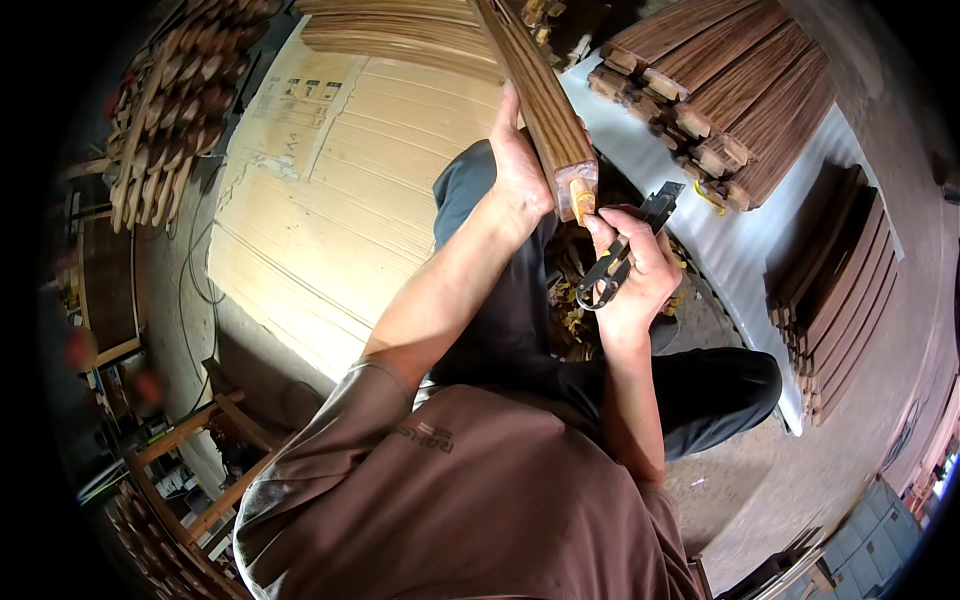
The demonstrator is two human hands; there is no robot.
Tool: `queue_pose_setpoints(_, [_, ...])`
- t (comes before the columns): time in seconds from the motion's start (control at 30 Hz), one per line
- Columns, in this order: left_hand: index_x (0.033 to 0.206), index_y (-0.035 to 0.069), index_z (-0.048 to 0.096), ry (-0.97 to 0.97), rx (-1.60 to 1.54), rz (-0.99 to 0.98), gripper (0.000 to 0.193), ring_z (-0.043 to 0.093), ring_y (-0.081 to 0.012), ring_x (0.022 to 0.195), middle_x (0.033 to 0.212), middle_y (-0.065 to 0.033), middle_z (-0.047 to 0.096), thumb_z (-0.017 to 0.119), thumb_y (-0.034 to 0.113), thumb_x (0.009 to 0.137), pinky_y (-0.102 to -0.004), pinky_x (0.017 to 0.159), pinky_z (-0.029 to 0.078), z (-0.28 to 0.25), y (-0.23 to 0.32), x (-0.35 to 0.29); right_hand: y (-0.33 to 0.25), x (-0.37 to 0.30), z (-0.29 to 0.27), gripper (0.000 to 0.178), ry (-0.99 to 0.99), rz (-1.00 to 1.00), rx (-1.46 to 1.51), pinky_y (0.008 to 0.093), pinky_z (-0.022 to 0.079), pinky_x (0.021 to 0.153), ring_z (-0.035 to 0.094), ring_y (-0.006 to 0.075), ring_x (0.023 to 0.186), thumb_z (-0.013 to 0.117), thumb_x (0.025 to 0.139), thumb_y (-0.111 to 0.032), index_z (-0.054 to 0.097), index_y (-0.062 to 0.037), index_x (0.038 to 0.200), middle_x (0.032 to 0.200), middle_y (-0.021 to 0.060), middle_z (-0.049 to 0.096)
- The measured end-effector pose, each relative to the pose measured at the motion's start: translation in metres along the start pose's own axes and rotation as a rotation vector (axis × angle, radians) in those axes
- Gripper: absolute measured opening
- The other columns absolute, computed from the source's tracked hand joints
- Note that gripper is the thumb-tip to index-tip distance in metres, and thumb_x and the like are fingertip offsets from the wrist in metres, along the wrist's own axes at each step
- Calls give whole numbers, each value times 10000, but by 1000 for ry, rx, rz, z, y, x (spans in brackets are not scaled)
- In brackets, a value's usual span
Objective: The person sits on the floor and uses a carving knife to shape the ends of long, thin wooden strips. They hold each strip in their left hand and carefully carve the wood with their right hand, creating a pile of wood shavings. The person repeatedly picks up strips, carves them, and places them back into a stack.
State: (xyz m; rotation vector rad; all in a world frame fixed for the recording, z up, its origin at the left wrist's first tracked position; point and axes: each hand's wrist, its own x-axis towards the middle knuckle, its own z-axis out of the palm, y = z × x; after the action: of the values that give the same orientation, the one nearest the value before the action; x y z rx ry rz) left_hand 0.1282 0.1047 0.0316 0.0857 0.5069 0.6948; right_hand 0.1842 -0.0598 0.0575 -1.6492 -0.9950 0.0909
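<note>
A long brown wooden piece (541, 100) slants away from me above my lap, its near end stepped down to a pale, narrower tip with yellow film or tape (583, 198) on it. My left hand (522, 172) supports it from the left side and below, thumb up along its edge and the other fingers hidden. Against the pale tip, the thumb and fingertips of my right hand (645, 268) press or pinch. A black hand tool (656, 207), with a flat squared head and a looped end, is held in that same hand; its exact kind is unclear.
Cardboard (310, 215) covers the floor at left, with wooden slats (400, 40) at its far end. More slats (740, 110) lie on a white sheet (720, 240) at right, beside a dark curved stack (840, 300). Yellow scraps (575, 325) lie between my legs.
</note>
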Motion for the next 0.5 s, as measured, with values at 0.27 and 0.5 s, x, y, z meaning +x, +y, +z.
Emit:
queue_pose_setpoints(0.27, [938, 37, 617, -1, 1, -2, 731, 622, -230, 697, 817, -106, 631, 564, 759, 836, -357, 618, 537, 0, -1, -3, -8, 6, -1, 239, -8, -178, -100, 397, 512, 659, 647, 314, 752, 791, 745, 38, 694, -36, 950, 860, 123, 672])
queue_pose_setpoints(0.5, [933, 40, 614, -2, 25, 10, 743, 611, -232, 684, 811, -98, 623, 548, 773, 832, -363, 611, 532, 0, -2, 1, -13, 7, -2, 181, -62, -52, -47, 335, 512, 650, 658, 246, 690, 781, 786, 44, 710, -24, 937, 838, 121, 698])
